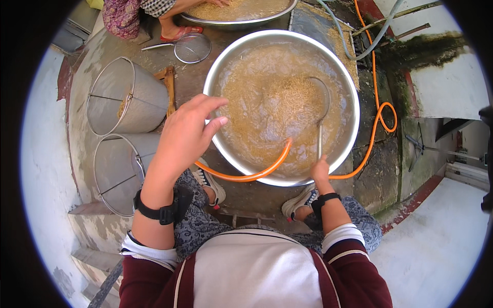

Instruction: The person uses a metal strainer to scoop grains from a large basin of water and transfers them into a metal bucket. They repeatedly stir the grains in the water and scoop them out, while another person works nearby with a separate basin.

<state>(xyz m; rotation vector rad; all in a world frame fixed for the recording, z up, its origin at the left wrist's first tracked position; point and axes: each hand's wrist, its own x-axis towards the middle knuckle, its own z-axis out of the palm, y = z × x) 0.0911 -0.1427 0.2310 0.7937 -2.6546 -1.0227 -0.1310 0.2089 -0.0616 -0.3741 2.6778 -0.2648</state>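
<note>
A large round metal basin [209,92] holds cloudy water with pale brown grain [287,102] spread through it. My right hand [319,169] grips the handle of a round strainer [320,136] at the basin's near right rim; its hoop is partly under the water. Raised over the basin's left rim, my left hand [192,128] is empty, with thumb and fingers apart. An orange hose [246,177] passes below the left hand and over the near rim, its end in the water.
Two wire-mesh buckets [149,92] lie tipped at the left by a wooden frame [169,84]. A small sieve [192,47] rests on the ground. Beyond, another person's hand [218,2] reaches into a second basin [241,21]. Hose coils [386,119] run along the right.
</note>
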